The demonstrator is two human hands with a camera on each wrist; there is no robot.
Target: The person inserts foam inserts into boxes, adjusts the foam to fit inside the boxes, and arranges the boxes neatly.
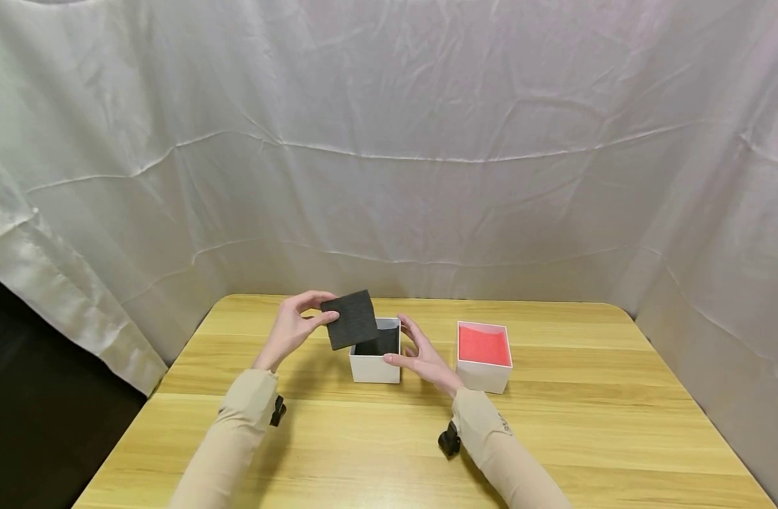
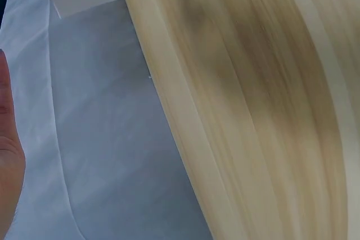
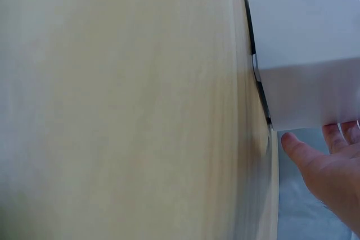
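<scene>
My left hand [image 1: 295, 324] pinches a black foam square [image 1: 350, 319] between thumb and fingers. The square is tilted above the left side of a white box [image 1: 375, 370]. Black lining [image 1: 386, 343] shows inside this open-topped box. My right hand [image 1: 425, 359] is spread at the box's right side, thumb near the front corner and fingers toward the back. In the right wrist view, fingertips meet the edge of the white box [image 3: 306, 43], and the thumb [image 3: 301, 151] is extended beside it. Only part of the left hand [image 2: 8, 155] enters the left wrist view.
To the right stands a second white box [image 1: 482, 377] with a red piece [image 1: 484, 344] inside. Both boxes are on a wood-grain table [image 1: 363, 438]. Pale cloth [image 1: 389, 205] hangs behind and around the table. A dark area [image 1: 45, 396] lies beyond the left edge.
</scene>
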